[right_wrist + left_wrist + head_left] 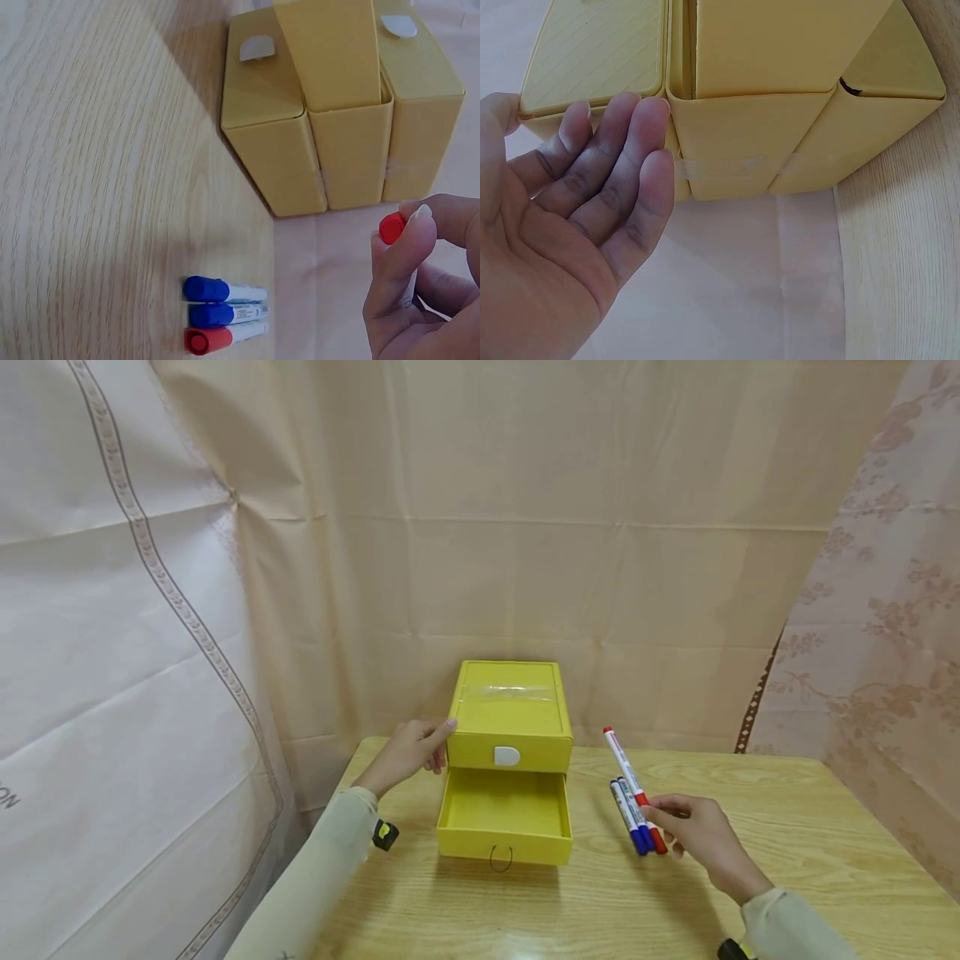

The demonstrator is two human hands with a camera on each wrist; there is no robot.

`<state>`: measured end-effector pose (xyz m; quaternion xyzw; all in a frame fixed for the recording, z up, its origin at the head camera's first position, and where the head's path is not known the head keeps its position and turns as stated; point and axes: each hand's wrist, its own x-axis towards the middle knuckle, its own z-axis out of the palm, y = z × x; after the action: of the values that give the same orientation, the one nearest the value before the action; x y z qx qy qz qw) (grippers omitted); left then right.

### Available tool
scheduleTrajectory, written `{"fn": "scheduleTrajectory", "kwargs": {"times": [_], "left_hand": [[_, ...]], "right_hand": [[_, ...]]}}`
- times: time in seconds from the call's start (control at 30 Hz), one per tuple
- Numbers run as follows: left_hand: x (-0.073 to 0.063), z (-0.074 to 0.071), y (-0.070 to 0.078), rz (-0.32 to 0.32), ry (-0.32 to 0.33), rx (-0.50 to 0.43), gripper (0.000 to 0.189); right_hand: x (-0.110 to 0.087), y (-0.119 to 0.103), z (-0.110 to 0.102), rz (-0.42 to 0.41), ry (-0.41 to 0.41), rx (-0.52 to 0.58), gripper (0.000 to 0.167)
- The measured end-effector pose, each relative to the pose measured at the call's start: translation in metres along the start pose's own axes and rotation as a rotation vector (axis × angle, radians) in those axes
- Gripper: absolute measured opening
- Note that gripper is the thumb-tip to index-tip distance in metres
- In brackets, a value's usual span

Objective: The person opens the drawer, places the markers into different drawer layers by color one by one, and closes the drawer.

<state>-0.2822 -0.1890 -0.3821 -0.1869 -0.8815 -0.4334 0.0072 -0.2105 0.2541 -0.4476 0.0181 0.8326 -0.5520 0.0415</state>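
My left hand (408, 752) rests on the upper left front corner of a yellow three-drawer box (510, 697), thumb at the top edge. Its other fingers, loosely bent, lie along the side in the left wrist view. The middle drawer (506, 847) is pulled out, with a thin dark loop for a handle and a bare yellow floor. Right of the box, my right hand (697, 831) pinches a red-capped marker (622, 760) by its cap between thumb and finger, tilted above the table. Below it two blue markers (206, 301) and another red marker (210, 339) lie side by side.
The box stands at the back of a wood-grain table (787, 827), against a beige cloth curtain (525, 568). Patterned cloth (892, 610) hangs at the right, pale cloth (135, 693) at the left. Clear tape (510, 693) crosses the box top. White tabs serve the upper and lower drawers.
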Motion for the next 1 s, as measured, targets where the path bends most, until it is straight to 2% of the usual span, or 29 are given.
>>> {"fn": "scheduleTrajectory", "kwargs": {"times": [0.33, 0.6, 0.83, 1.0], "left_hand": [[0.001, 0.000, -0.002, 0.002, 0.006, 0.001, 0.067], [0.001, 0.001, -0.003, 0.013, 0.007, 0.003, 0.065], [0.001, 0.000, -0.002, 0.015, 0.009, -0.003, 0.064], [0.000, 0.001, -0.001, 0.013, 0.011, 0.001, 0.064]], "right_hand": [[-0.005, -0.010, 0.007, -0.021, 0.003, 0.002, 0.046], [-0.009, -0.018, 0.011, -0.012, -0.044, 0.066, 0.046], [-0.014, -0.027, 0.015, -0.033, -0.070, 0.080, 0.047], [-0.018, -0.031, 0.018, -0.013, -0.078, 0.081, 0.044]]}}
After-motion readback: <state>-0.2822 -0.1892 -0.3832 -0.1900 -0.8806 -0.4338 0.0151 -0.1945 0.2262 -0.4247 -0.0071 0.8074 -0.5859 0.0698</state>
